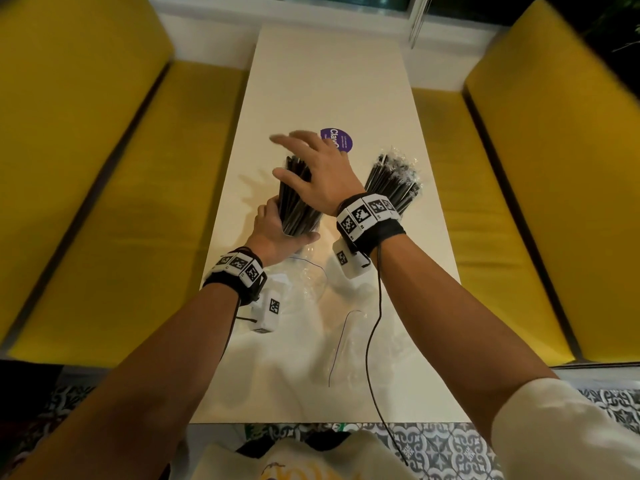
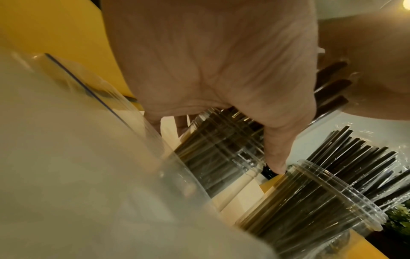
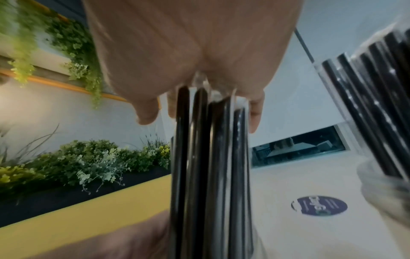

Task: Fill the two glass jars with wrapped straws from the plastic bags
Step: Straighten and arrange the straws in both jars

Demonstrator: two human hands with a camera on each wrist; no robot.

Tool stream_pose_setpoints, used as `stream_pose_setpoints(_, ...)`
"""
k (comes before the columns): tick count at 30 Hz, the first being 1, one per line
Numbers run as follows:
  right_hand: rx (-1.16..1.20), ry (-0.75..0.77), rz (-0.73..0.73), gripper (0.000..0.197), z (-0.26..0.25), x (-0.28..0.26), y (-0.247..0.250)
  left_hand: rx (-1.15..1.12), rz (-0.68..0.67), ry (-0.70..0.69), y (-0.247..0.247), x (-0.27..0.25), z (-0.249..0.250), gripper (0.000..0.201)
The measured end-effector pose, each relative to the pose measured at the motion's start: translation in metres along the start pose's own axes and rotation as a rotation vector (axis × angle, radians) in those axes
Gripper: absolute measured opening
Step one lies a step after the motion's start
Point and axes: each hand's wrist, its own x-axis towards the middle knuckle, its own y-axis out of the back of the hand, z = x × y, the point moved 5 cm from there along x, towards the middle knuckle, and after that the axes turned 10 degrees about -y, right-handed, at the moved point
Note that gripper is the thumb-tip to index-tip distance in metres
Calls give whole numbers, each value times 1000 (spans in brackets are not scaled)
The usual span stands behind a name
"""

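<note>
On the cream table (image 1: pixel 329 81) stand two glass jars, both full of black wrapped straws. My left hand (image 1: pixel 273 230) grips the left jar (image 1: pixel 299 225) low on its side; the left wrist view shows the fingers (image 2: pixel 275 154) curled round the glass (image 2: pixel 221 152). My right hand (image 1: pixel 304 161) lies flat with straight, spread fingers on the tops of that jar's straws (image 1: pixel 294 192). Those straws (image 3: pixel 210 149) rise right up against the palm in the right wrist view. The right jar (image 1: pixel 394 181) (image 2: pixel 321 201) stands alone behind my right wrist.
Crumpled clear plastic bags (image 1: pixel 311 285) (image 2: pixel 77 175) lie flat on the near half of the table. A purple round sticker (image 1: pixel 337 138) (image 3: pixel 319 205) sits beyond the jars. Yellow benches (image 1: pixel 104 202) flank the table on both sides. A cable hangs from my right wrist.
</note>
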Motion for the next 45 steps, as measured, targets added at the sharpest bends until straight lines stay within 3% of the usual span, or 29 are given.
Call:
stream_pose_setpoints(4,214,-13,95,19,3,6,-3,-11,-8,-30,0,0,1,108)
stream_pose_setpoints(7,391,-114,169,13,9,7,4,-25,-6,-47,0,-1,-3,106)
stream_pose_setpoints(9,400,-143,173,16,11,5,3,-31,-10,-50,0,-2,-3,106)
stream_pose_setpoints(15,-206,-134,-24,44,7,6,-15,-29,-7,-18,1,-3,1,109)
stream_pose_setpoints(18,-192,-94,-96,60,7,5,-12,-23,-16,1,1,-3,3,111)
stream_pose_setpoints(24,-53,-51,-24,80,12,-12,6,-42,-28,14,0,-4,-1,116)
stream_pose_setpoints(26,-2,-28,4,75,19,-17,11,-58,-27,-10,0,-4,-2,114)
stream_pose_setpoints(31,264,-82,155,39,36,-24,19,-58,-17,-25,1,-4,-1,112)
stream_pose_setpoints(39,215,-117,370,34,28,-26,12,-52,-26,-26,1,-5,0,110)
stream_pose_setpoints(42,102,-106,329,34,23,-28,-2,-33,-27,-22,1,-5,0,112)
stream_pose_setpoints(45,149,-83,360,29,23,-28,-1,-34,-35,-32,1,-5,2,110)
